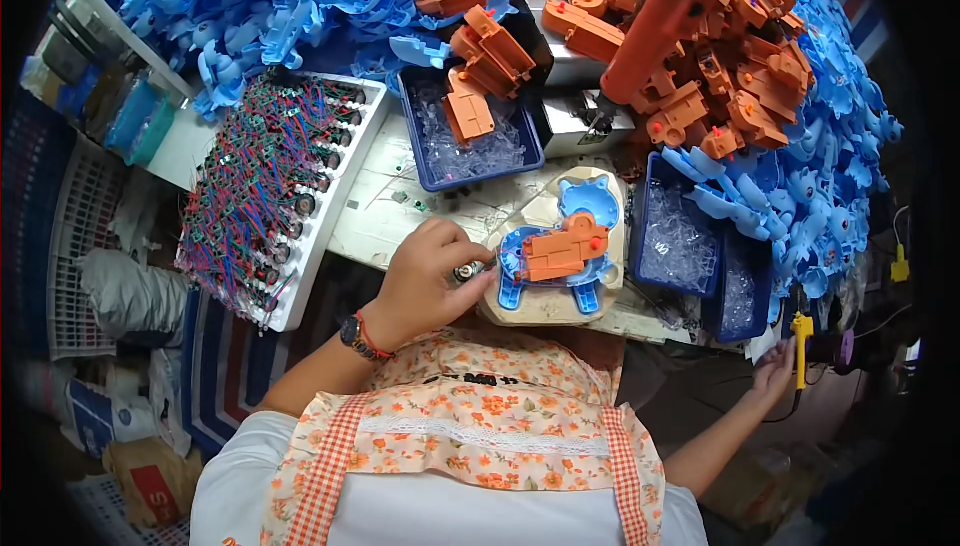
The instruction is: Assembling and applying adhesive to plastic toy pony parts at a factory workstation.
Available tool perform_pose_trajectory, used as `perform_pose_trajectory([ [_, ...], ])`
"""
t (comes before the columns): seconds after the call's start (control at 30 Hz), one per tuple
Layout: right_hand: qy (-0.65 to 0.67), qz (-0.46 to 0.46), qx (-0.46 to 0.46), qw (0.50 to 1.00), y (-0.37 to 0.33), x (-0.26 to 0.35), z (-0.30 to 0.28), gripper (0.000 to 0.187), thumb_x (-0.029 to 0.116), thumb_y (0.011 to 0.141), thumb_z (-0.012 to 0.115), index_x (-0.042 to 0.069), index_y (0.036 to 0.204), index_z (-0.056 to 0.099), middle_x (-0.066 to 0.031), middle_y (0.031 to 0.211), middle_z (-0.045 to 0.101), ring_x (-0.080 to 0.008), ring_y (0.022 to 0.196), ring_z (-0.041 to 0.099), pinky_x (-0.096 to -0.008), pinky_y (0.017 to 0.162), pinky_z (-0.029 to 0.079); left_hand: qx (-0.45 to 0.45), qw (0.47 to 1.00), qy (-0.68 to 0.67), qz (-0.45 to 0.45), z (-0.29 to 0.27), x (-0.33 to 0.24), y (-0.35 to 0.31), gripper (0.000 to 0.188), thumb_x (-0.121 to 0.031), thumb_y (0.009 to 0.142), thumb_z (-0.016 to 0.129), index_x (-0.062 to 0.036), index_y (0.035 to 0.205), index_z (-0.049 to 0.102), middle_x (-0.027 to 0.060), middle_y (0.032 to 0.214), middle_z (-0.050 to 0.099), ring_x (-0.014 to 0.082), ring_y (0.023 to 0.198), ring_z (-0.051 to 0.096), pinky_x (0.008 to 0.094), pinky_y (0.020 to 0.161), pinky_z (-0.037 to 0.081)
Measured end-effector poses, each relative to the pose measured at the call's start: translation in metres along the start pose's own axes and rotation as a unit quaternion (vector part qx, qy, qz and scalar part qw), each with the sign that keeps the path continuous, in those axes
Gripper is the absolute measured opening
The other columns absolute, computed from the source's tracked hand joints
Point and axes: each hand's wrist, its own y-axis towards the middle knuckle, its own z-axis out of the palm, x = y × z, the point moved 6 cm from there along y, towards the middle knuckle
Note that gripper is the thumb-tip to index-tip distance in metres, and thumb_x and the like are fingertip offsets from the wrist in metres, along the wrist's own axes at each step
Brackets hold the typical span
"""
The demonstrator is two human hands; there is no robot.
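Note:
In front of me a cream-coloured holder [545,311] carries a blue figure-shaped plastic shell [590,204]. An orange plastic housing [562,249] lies inside the shell. My left hand [430,271] is at the holder's left edge, its thumb and fingers pinching a small round metallic part [467,271] that they partly hide. Far to the right, my right hand [772,374] has its fingers stretched out beside the yellow handle of a soldering iron [802,351], whose tip points up. Whether the fingers touch the handle I cannot make out.
To the left, a white foam tray [345,161] bears many wired round parts. Dark blue bins [425,184] of clear plastic pieces flank the holder. Orange housings [760,76] and blue shells [240,16] are heaped behind. A red-orange tool [655,31] hangs above the bench.

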Motion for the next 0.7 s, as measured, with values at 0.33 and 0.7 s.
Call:
perform_pose_trajectory([
  [0.33,-0.465,-0.41,0.505,0.601,-0.275,-0.041,0.371,0.051,-0.002,0.072,0.072,0.005,0.12,0.06,-0.0148,0.123,0.059,-0.0308,0.113,0.059,-0.0377,0.094,0.048,0.033,0.987,-0.107,-0.113,0.01,0.012,0.001,0.007,-0.007,0.085,0.072,-0.0026,0.089,0.068,0.0014,0.056,0.06,0.0056,0.048,0.053,0.0236,0.047,0.038],
  [0.7,-0.506,-0.466,0.69,0.227,-0.325,-0.056,0.457,0.048,0.004,0.07,0.071,0.006,0.117,0.06,-0.0106,0.121,0.061,-0.03,0.116,0.057,-0.0418,0.097,0.048,0.175,0.799,-0.473,-0.327,0.03,0.026,-0.063,0.039,-0.035,0.104,0.05,-0.0004,0.101,0.068,0.0039,0.08,0.07,0.0084,0.067,0.066,0.0194,0.06,0.051],
])
